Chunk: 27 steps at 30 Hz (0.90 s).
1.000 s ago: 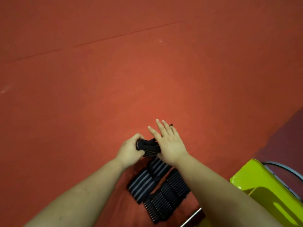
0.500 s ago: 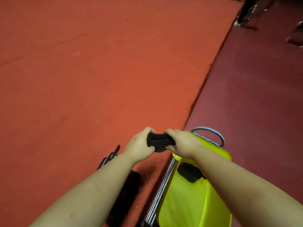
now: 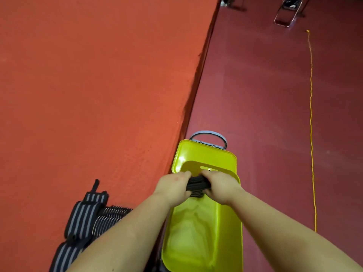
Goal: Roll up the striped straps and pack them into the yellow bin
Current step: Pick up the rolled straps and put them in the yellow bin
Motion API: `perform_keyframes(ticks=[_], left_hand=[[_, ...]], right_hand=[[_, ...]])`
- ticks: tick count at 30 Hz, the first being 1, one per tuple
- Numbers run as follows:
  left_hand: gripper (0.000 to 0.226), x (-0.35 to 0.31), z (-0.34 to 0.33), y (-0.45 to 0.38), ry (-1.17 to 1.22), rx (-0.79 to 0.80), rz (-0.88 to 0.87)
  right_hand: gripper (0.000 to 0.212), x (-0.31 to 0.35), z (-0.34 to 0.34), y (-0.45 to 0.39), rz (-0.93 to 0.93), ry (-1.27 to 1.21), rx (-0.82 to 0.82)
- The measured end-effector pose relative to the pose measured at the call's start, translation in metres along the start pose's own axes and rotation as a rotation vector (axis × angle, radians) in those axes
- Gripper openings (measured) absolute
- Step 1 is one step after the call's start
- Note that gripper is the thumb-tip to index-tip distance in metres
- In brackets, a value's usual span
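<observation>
My left hand (image 3: pixel 173 186) and my right hand (image 3: pixel 221 186) both grip a rolled black strap (image 3: pixel 197 185) from either end, holding it over the open yellow bin (image 3: pixel 198 230). Another dark strap lies just below the roll, inside the bin. The bin stands on the dark red floor beside the orange mat, with a grey handle (image 3: pixel 209 137) at its far end. Several flat black straps with grey stripes (image 3: pixel 82 218) lie on the mat at lower left, partly hidden by my left forearm.
The orange mat (image 3: pixel 98 85) ends in a raised edge running diagonally past the bin. On the dark red floor (image 3: pixel 275 105) a thin yellow cord (image 3: pixel 311 124) runs lengthwise at the right. Metal frame legs (image 3: pixel 286 12) stand at the top right.
The rolled strap came off the mat, gripped in both hands, and swung right over the yellow bin. It now sits lower, at the bin's opening.
</observation>
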<state>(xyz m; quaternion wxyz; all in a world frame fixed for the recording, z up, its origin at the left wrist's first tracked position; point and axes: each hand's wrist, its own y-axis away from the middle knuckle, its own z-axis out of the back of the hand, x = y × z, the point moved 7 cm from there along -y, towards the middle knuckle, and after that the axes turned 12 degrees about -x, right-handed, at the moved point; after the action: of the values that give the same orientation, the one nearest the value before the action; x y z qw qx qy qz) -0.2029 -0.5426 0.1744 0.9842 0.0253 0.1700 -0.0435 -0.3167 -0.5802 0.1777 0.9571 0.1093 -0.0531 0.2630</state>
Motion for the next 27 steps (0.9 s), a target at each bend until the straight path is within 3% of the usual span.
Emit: perform_keyframes(ticks=[14,27], left_hand=[[0.028,-0.004,-0.104,-0.026,-0.218,0.227,0.057],[0.032,0.014,-0.155,-0.052,-0.256,0.216,0.165]], right_hand=[[0.049,-0.042,-0.114,-0.003,-0.204,-0.057,0.150],[0.032,-0.057,-0.159,-0.028,-0.315,-0.068,0.118]])
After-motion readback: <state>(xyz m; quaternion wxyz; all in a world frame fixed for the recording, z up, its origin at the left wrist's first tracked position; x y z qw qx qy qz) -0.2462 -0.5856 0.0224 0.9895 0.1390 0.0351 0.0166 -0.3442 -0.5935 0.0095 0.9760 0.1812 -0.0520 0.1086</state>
